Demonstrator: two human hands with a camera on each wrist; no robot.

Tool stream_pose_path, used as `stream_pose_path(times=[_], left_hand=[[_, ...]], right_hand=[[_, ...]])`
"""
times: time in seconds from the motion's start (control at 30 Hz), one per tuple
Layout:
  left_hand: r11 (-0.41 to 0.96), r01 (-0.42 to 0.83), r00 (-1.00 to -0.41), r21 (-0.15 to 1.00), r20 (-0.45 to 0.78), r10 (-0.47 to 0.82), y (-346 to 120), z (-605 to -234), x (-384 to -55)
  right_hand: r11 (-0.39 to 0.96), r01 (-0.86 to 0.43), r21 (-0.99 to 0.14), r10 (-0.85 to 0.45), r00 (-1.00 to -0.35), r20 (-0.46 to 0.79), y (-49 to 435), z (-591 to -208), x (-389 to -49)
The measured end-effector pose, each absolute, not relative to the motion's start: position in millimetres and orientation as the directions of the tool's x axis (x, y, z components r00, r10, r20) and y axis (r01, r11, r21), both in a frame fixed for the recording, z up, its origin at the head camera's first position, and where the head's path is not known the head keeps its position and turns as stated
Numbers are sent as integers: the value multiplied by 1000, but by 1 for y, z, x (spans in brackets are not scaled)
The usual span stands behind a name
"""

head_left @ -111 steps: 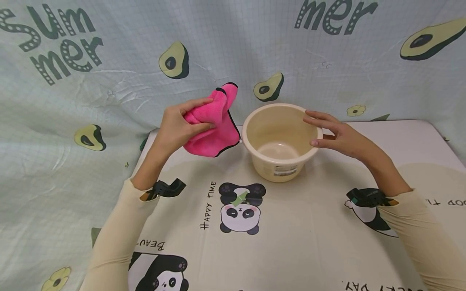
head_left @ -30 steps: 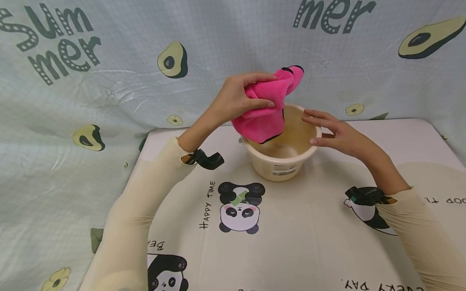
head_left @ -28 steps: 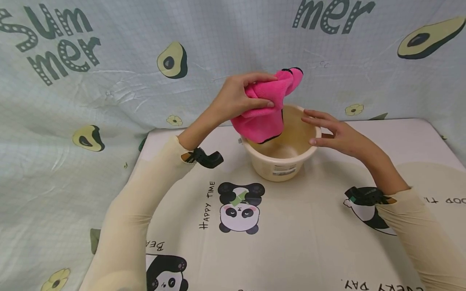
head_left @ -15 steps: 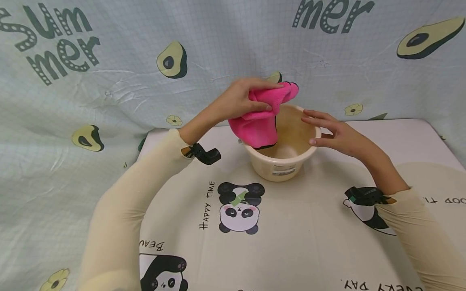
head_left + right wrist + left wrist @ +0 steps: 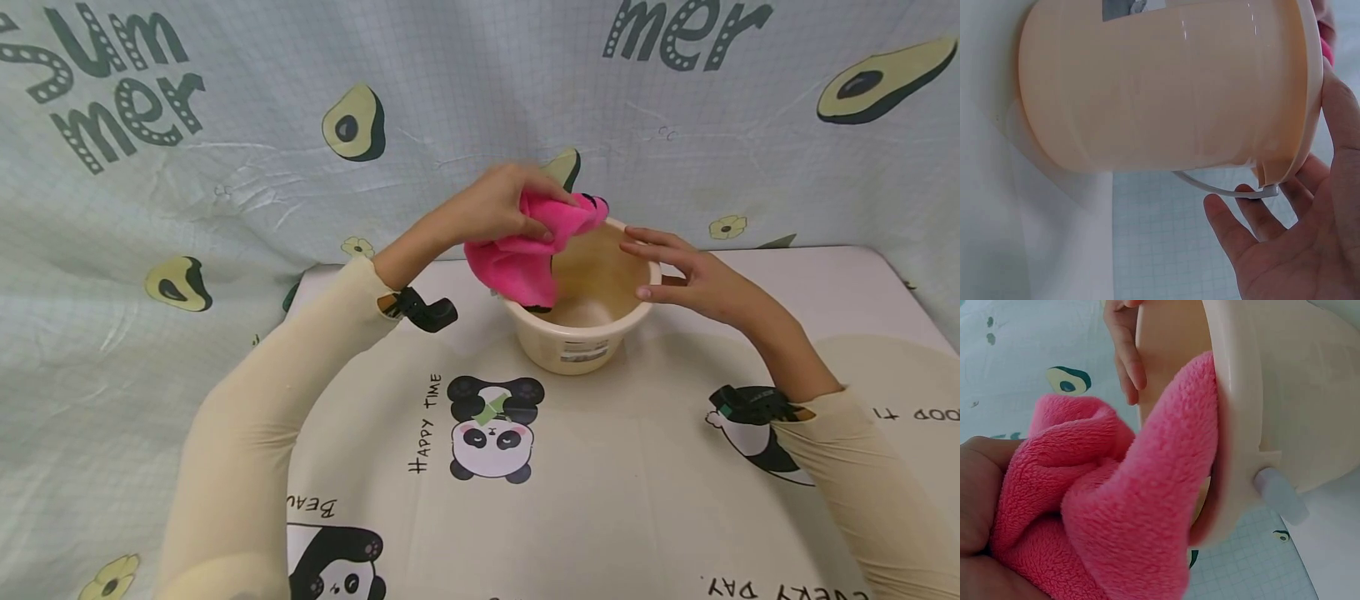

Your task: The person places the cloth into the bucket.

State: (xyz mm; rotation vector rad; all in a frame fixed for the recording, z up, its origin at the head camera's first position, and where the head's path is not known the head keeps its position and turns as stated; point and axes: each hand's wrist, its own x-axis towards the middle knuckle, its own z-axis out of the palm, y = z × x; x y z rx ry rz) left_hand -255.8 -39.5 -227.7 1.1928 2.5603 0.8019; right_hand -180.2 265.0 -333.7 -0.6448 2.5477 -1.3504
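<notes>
My left hand grips a bunched pink cloth with black edging over the left side of a cream plastic bucket. In the left wrist view, the cloth drapes over the bucket rim, part of it reaching inside. My right hand holds the bucket's right rim, thumb and some fingers over the edge. The right wrist view shows its other fingers outside, beside the grey handle. The bucket stands upright; the cloth hides part of its interior.
Panda drawings and lettering are printed on the pale table cover. Behind the bucket hangs a light sheet with avocado prints. Black camera mounts sit at both wrists.
My left hand has carried the pink cloth from left of the bucket to over it, then lowered it slightly, dipping the cloth's lower end inside the rim. My right hand stays on the rim.
</notes>
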Motion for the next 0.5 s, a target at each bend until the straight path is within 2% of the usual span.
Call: stream_pose_path(times=[0.23,0.5], left_hand=[[558,663,-582,499,-125,804,-37,-229,-258],[533,719,-514,445,-176,840,-20,-230,-261]], right_hand=[[493,-279,-824,-456,-890,28,265,-334,-182],[500,-290,-816,-462,-886,32,265,-332,-183]])
